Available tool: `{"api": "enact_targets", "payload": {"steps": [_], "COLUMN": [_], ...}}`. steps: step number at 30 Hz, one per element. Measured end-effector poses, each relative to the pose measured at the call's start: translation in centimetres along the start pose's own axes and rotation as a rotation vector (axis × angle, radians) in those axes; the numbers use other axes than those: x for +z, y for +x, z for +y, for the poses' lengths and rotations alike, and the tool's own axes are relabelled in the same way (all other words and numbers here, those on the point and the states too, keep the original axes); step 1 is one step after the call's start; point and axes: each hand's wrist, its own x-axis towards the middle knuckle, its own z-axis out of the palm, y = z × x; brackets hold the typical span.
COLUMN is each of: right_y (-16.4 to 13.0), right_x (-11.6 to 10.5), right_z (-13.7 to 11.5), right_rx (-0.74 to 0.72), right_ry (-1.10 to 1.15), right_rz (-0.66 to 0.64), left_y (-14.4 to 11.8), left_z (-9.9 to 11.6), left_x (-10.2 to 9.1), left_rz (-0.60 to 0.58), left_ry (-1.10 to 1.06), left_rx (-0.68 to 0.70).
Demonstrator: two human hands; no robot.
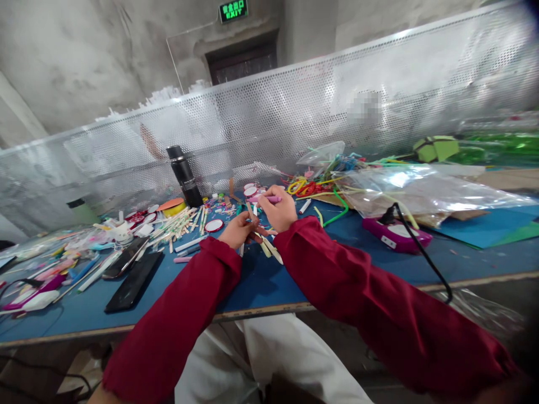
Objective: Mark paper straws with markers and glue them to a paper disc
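Observation:
My right hand (281, 210) is closed around a pink marker pen (273, 199) that lies crosswise in the fingers. Just left of it, my left hand (238, 229) pinches a thin, flat wooden craft stick (251, 211), which stands up between the two hands. Whether the right fingertips touch the stick is too small to tell. Pale craft sticks (272, 249) lie on the blue tabletop (256, 283) right below the hands. A white marker (305, 206) rests right of the right hand, and a white-topped, red-rimmed round lid (214, 225) sits left of the left hand.
A black bottle (185, 177) stands behind, before a perforated metal screen (261, 118). Two dark phones (133, 280) and scattered sticks (179, 225) lie left. At right are a purple device (396, 234) with a black strap, a clear plastic bag (421, 188) and coloured pipe cleaners (339, 210).

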Motion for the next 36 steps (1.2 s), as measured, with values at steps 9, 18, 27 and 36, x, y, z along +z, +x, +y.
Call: {"api": "enact_targets", "payload": {"steps": [9, 18, 27, 36], "right_y": [-0.03, 0.08, 0.07, 0.09], "right_x": [-0.03, -0.05, -0.07, -0.03], "right_z": [0.05, 0.13, 0.13, 0.24], "right_rx": [0.006, 0.001, -0.001, 0.003], "right_ry": [0.007, -0.003, 0.003, -0.01], "right_rz": [0.005, 0.016, 0.006, 0.023], "left_y": [0.06, 0.04, 0.13, 0.18], "left_z": [0.01, -0.05, -0.16, -0.24], "left_x": [0.01, -0.08, -0.12, -0.11], "left_rz": [-0.002, 0.0, -0.011, -0.012], "left_ry": [0.002, -0.016, 0.009, -0.004], "left_rx": [-0.004, -0.005, 0.002, 0.004]}}
